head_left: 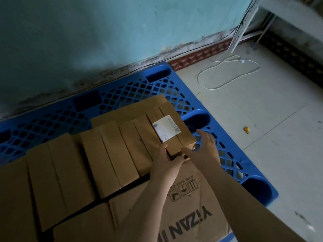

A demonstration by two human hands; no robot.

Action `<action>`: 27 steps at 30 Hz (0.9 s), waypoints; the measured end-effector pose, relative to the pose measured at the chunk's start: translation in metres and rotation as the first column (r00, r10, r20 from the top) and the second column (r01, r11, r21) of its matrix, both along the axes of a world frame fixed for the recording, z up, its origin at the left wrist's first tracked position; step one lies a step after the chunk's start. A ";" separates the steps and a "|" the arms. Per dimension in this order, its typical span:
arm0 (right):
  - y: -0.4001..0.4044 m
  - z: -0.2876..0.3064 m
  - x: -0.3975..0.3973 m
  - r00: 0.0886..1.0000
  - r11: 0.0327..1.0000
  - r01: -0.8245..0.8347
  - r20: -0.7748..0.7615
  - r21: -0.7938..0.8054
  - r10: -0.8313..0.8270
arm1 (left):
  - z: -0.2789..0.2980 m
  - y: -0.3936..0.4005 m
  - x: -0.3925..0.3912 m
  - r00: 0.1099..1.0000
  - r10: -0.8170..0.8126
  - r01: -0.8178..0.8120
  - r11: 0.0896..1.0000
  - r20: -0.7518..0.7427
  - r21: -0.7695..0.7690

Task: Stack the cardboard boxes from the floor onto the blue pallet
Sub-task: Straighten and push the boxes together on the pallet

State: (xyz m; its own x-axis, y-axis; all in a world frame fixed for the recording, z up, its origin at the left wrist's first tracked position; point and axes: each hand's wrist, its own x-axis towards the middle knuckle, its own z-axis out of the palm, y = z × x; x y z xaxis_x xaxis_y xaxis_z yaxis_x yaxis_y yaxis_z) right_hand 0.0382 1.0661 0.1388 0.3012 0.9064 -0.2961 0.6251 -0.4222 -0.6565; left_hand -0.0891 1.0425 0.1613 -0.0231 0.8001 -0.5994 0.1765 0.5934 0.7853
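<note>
Two hands (185, 154), one labelled box (170, 130)

Label (166, 127) print too small to read; printed box (192, 215) cut off below.

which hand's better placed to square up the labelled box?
Probably left: its fingers already rest on the near edge of the labelled box. The right hand is open beside its corner, seemingly not touching it.
</note>
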 end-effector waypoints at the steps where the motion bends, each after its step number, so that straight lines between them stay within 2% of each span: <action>1: 0.006 -0.007 0.001 1.000 1.000 0.001 -0.003 -0.006 -0.001 | -0.002 0.006 0.003 1.000 0.017 -0.017 1.000 -0.006 -0.019; 6: 0.019 -0.037 -0.005 0.999 0.996 -0.033 -0.034 -0.088 0.030 | -0.012 0.023 0.015 0.991 0.122 -0.120 0.992 0.052 -0.031; 12: 0.024 -0.042 0.001 0.993 0.992 0.026 -0.108 -0.122 -0.040 | -0.008 0.027 0.025 0.961 0.216 -0.195 0.972 0.172 -0.128; 17: 0.017 -0.030 0.004 0.992 0.991 0.025 -0.122 -0.133 -0.041 | 0.008 0.023 0.029 0.952 0.238 -0.231 0.971 0.193 -0.058; 24: 0.009 0.034 -0.018 0.995 0.998 0.047 -0.089 0.038 -0.043 | 0.063 0.021 0.012 0.921 0.270 -0.296 0.954 0.282 0.053; 27: 0.008 0.075 -0.046 0.989 0.987 0.088 -0.133 0.132 -0.071 | 0.097 0.025 -0.012 0.926 0.262 -0.304 0.944 0.273 0.127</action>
State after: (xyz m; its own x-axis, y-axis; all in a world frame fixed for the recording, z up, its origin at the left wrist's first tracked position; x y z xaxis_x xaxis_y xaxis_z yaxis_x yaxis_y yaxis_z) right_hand -0.0074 1.0743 0.2137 0.3415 0.9157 -0.2116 0.5004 -0.3677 -0.7839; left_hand -0.1009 1.0675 0.2580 -0.1302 0.8696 -0.4764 -0.1938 0.4489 0.8723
